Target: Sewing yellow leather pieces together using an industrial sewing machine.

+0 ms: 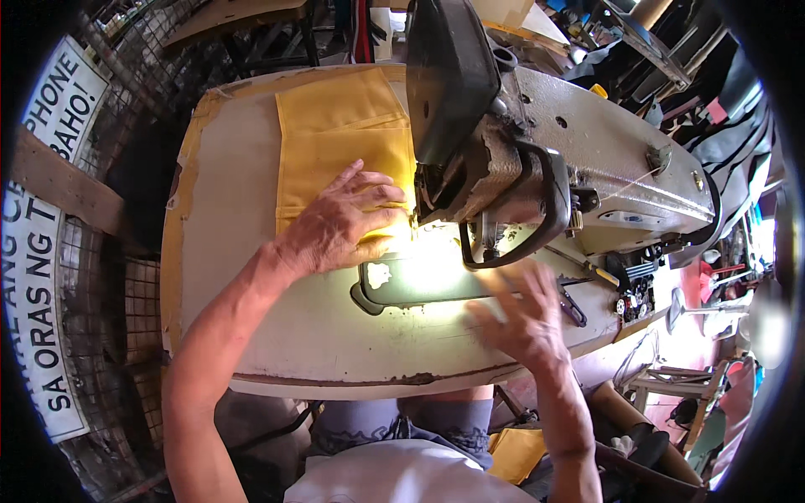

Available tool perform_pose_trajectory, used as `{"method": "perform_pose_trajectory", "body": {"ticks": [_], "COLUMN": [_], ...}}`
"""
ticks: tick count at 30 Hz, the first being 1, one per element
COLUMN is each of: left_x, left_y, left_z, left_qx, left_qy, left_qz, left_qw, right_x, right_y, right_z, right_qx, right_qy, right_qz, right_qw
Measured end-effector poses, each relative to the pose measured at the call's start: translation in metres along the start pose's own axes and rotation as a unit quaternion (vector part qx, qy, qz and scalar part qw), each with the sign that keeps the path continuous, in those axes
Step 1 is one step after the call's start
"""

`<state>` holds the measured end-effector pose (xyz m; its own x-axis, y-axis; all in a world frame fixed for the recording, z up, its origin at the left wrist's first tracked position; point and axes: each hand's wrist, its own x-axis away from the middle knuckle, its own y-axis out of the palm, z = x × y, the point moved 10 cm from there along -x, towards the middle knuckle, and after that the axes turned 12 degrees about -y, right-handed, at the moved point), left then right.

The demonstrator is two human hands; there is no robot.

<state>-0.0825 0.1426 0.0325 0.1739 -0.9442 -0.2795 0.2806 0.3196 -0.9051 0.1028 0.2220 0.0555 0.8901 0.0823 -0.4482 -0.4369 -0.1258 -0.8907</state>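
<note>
- Pale desk (310,352), brown-edged.
- Metal sewing machine (579,126), brightly lit below its head.
- Yellow fabric (335,126), flat, left of the machine's head.
- Left hand (335,216), fingers spread upon the fabric; right hand (527,317), blurred, fingers apart.
- Dark cutter (573,308), beside the right hand.
</note>
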Motion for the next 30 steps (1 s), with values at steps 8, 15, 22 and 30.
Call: {"method": "perform_pose_trajectory", "body": {"ticks": [8, 15, 22, 30], "left_x": [-0.006, -0.014, -0.027, -0.103], "left_y": [0.004, 0.002, -0.006, 0.002], "left_z": [-0.013, -0.020, -0.025, -0.146], "left_qx": [0.029, 0.028, 0.007, -0.150], "left_qy": [0.014, 0.002, -0.011, -0.299], "left_qz": [0.011, -0.017, 0.009, -0.024], "left_qw": [0.999, 0.999, 1.000, 0.942], "right_x": [0.113, 0.101, 0.058, -0.053], "right_y": [-0.050, -0.044, -0.048, 0.032], "right_z": [0.063, 0.061, 0.068, 0.104], "right_qx": [0.035, 0.101, 0.042, 0.083], "right_qy": [0.265, 0.197, 0.178, -0.019], "right_qz": [-0.025, -0.077, -0.014, -0.099], "right_qw": [0.963, 0.972, 0.983, 0.991]}}
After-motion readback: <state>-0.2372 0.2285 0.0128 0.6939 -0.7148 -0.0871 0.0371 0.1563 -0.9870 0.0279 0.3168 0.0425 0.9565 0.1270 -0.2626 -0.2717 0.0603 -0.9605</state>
